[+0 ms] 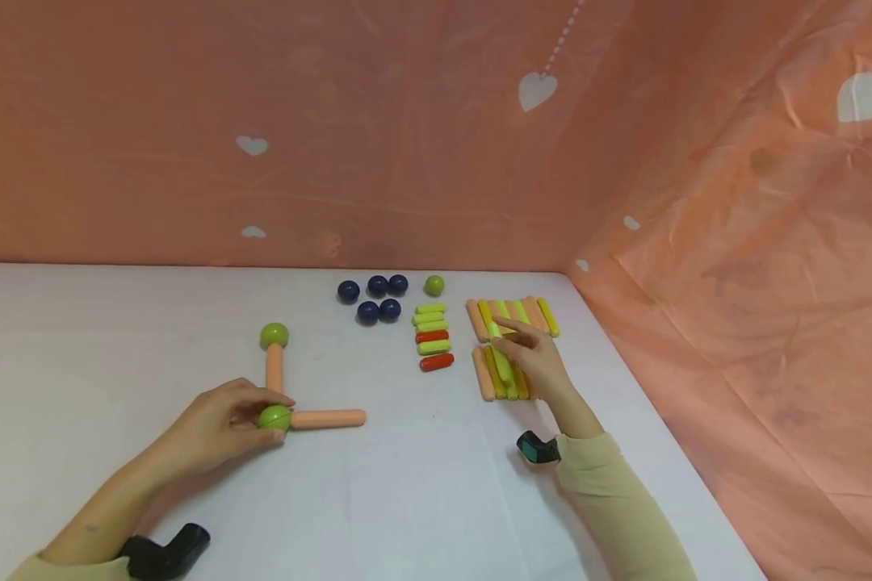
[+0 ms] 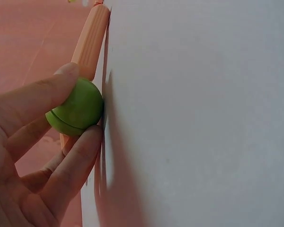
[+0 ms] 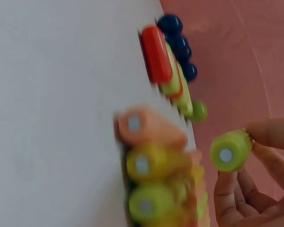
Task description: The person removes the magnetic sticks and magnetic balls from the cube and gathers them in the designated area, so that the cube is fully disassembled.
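Observation:
My left hand [image 1: 214,426] holds a green ball [image 1: 274,417] between thumb and fingertips, low at the white tabletop. A peach rod [image 1: 329,418] extends to the right from this ball, and another peach rod [image 1: 274,367] runs away from it to a second green ball [image 1: 274,335]. My right hand [image 1: 542,365] pinches a lime-green rod [image 1: 500,355], raised over the two rows of rods. In the right wrist view, a pale round disc shows in the end of the held lime-green rod [image 3: 231,151].
Peach, yellow and lime rods lie side by side in a far row [image 1: 545,315] and a near row [image 1: 483,375]. Left of them is a column of short lime and red rods [image 1: 436,362]. Several dark blue balls [image 1: 367,313] and one green ball [image 1: 433,285] sit farther back, before an orange cloth [image 1: 407,161].

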`<state>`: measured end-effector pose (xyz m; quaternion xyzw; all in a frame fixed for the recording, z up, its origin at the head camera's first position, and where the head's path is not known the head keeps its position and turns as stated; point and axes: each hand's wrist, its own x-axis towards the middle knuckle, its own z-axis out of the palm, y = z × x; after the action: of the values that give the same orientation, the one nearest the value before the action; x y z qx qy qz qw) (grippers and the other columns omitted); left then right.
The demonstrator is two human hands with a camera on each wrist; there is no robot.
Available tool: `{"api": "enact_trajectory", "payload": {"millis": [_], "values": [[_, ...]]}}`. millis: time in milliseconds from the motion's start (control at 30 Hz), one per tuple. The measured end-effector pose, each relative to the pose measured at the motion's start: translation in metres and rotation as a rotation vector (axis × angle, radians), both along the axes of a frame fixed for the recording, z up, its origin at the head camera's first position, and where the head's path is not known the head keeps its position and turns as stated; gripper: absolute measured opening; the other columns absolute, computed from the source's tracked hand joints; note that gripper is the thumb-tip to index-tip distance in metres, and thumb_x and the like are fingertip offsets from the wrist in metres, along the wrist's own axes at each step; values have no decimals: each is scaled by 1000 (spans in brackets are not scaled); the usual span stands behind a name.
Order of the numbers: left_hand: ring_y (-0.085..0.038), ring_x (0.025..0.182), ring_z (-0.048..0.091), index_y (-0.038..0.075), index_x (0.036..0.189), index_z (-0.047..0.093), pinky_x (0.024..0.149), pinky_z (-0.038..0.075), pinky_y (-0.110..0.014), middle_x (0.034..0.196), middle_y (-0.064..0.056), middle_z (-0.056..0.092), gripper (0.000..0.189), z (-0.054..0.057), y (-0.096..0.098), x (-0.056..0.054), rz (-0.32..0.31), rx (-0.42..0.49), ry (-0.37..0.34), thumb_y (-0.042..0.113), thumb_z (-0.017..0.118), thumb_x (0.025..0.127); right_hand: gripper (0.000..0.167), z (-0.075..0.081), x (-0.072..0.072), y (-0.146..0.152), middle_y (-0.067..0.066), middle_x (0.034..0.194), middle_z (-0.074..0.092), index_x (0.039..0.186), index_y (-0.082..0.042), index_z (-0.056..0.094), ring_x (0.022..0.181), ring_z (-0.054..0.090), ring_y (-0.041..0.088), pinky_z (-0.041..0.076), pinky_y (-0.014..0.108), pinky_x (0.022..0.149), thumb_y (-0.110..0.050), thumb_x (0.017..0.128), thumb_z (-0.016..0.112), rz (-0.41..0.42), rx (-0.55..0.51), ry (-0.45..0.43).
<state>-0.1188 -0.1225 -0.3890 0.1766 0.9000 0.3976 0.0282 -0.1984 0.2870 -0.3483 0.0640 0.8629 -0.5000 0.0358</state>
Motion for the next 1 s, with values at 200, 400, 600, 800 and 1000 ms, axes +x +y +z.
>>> {"api": "enact_trajectory", "payload": {"millis": [200, 400, 600, 800, 1000], "values": [[-15, 91, 59, 12, 110, 71, 75, 51, -21, 93, 0, 60, 38, 0, -1, 1, 2, 25, -38, 22, 82, 75, 45, 3, 0, 26, 16, 125, 54, 137, -14, 53, 103, 51, 22, 45, 29, 87, -21, 94, 60, -62, 7, -10], [-15, 92, 59, 13, 110, 71, 75, 50, -22, 93, 1, 60, 38, 0, -1, 1, 6, 25, -40, 23, 82, 75, 47, 2, -4, 46, 19, 144, 42, 141, -12, 49, 129, 41, 33, 38, 44, 106, -19, 95, 58, -164, 12, -69], [-14, 91, 59, 14, 110, 71, 75, 50, -22, 92, 1, 59, 38, 0, 0, 1, 2, 19, -21, 24, 82, 75, 46, -5, -5, 56, 22, 145, 42, 140, -8, 49, 126, 42, 30, 39, 38, 102, -17, 95, 56, -202, 54, -114], [-14, 90, 59, 14, 110, 71, 74, 50, -23, 92, 1, 59, 38, 0, 1, 1, 14, 9, -30, 24, 82, 75, 40, -12, -1, 56, 19, 134, 51, 135, -4, 53, 75, 42, 10, 37, 20, 64, -14, 96, 51, -225, 60, -124], [-16, 91, 60, 13, 111, 71, 74, 49, -22, 93, 0, 59, 39, 0, 1, 2, 19, 16, -40, 25, 82, 75, 35, -8, 1, 41, 18, 128, 55, 129, -3, 58, 86, 50, 16, 42, 16, 65, -15, 98, 52, -237, 75, 17]]}}
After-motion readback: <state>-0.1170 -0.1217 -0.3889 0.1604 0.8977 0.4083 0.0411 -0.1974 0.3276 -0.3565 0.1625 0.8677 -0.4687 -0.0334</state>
